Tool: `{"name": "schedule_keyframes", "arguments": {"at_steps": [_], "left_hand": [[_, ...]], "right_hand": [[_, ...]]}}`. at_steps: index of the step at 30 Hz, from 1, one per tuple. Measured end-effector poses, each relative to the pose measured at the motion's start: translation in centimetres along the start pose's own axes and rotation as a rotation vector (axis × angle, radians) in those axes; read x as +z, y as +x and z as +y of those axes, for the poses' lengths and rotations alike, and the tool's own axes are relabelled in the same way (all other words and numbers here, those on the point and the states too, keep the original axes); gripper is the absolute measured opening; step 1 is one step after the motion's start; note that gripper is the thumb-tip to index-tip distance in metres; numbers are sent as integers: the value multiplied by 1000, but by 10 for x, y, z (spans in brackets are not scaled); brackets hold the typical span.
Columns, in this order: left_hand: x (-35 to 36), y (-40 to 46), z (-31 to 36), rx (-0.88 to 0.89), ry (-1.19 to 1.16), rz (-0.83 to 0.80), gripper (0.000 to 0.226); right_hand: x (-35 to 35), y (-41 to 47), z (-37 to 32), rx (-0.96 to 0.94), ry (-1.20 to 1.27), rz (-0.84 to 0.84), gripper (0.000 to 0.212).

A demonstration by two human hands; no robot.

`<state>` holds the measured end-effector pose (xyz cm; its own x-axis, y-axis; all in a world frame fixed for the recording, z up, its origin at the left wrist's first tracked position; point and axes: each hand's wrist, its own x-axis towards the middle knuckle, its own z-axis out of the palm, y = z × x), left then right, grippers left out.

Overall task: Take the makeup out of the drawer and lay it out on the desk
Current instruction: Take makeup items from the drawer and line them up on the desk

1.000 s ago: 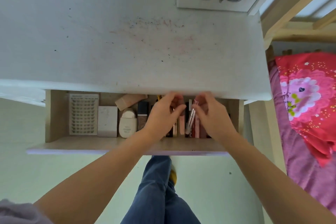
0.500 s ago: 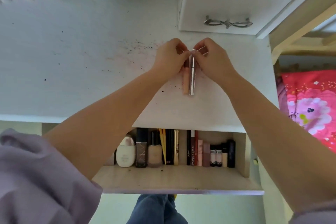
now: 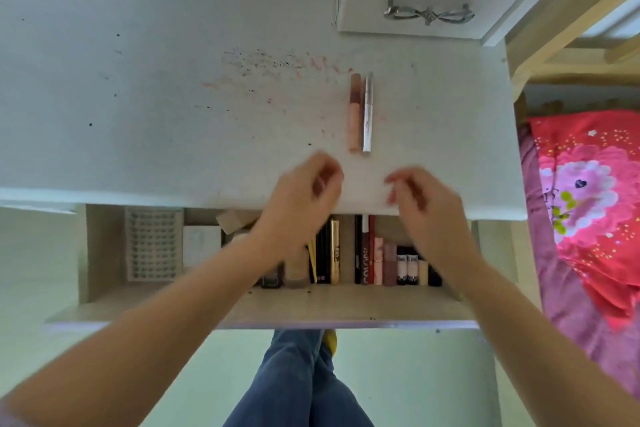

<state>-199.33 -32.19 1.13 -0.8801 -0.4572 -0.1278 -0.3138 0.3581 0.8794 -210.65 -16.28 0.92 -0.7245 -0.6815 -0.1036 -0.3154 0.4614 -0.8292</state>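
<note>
Having let go of the pink tube (image 3: 354,113) and silver tube (image 3: 367,113), now side by side on the worktop (image 3: 138,114), the left hand (image 3: 304,198) and right hand (image 3: 420,199) had drawn back above the open drawer (image 3: 311,305), fingers loosely curled, empty. Remaining makeup (image 3: 377,256) stood there, partly hidden by the wrists.

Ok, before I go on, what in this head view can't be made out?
- left hand and right hand: motion-blurred, so finger pose is unclear, though neither seems to hold anything.
- Items at the drawer middle-left: covered by the left wrist and forearm.
- Drawer's rear: hidden under the desk edge.
- Labels on the tubes in the drawer: mostly too small to read.
- The two tubes on the desk: brand unreadable.
</note>
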Motion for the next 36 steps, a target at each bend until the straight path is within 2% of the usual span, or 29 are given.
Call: {"name": "schedule_keyframes", "arguments": {"at_steps": [2, 4, 6, 10, 14, 17, 21, 24, 26, 28, 30, 33, 36], "left_hand": [[21, -50, -19, -83, 104, -229, 8], [43, -71, -41, -152, 247, -334, 20], [58, -66, -58, -183, 375, -329, 39], [84, -32, -80, -250, 591, -281, 60], [94, -22, -84, -272, 710, -325, 58], [92, -28, -85, -226, 690, -245, 47], [81, -43, -81, -140, 484, -72, 37], [68, -57, -70, -166, 181, -87, 27], [55, -65, -59, -90, 115, -71, 24], [32, -61, -40, 0, 55, -15, 25], [4, -38, -19, 40, -46, 49, 26], [-29, 23, 5, 6, -129, 156, 19], [-40, 89, 14, -78, -63, 166, 15]], "right_hand": [[20, -47, 25, 79, -97, -163, 17], [41, -69, 48, 195, -233, -316, 23], [55, -66, 63, 219, -355, -363, 38], [74, -31, 77, 139, -564, -277, 53], [83, -13, 82, 123, -752, -335, 53], [83, -15, 83, 64, -810, -331, 46], [76, -20, 75, 50, -702, -247, 37], [63, -36, 57, -36, -586, -246, 26], [50, -49, 41, -101, -460, -253, 21], [29, -45, 20, -160, -318, -177, 20], [4, -17, -1, -194, -170, -30, 17], [-26, 47, -25, -142, 5, 133, 12], [-34, 109, -26, 22, 64, 176, 9]]}}
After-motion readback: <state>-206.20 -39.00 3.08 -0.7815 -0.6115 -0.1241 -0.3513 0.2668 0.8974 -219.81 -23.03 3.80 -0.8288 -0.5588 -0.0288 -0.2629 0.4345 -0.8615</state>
